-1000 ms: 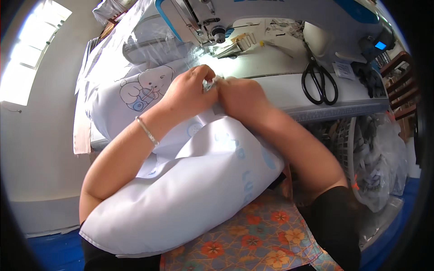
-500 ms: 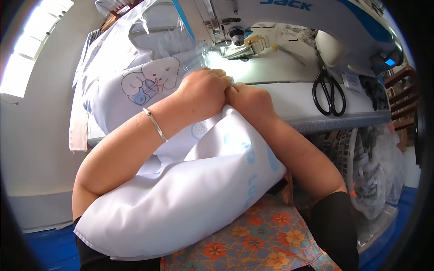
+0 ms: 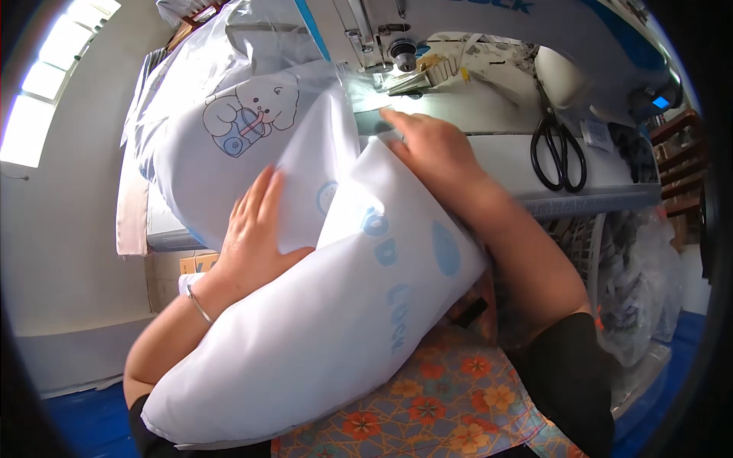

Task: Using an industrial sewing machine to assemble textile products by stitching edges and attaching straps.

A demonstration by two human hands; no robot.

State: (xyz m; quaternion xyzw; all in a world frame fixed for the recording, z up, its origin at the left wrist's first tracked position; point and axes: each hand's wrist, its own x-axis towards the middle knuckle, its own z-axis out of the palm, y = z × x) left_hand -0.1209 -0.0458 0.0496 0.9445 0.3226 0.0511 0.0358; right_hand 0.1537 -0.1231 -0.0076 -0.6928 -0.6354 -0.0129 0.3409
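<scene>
Fabric (image 3: 328, 313) drapes from eleven o'clock to seven, left hand (image 3: 253, 233) at nine, fingers apart. Its hanging weight could drag it askew; whether the right hand (image 3: 434, 145) at one clamps it, I cannot tell

Fabric (image 3: 305, 328) partly on table (image 3: 500, 164), before sewing machine (image 3: 565, 38); scissors (image 3: 547, 120) right of fabric.

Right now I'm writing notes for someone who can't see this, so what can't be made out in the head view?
All in the head view:
Right hand: its back hides some fingers, so its grip on the white fabric is unclear.
Sewing machine: its top is cut off by the upper edge.
Small blue screen: too small to read.
Wooden chair: partly cut off by the dark lens rim.
</scene>
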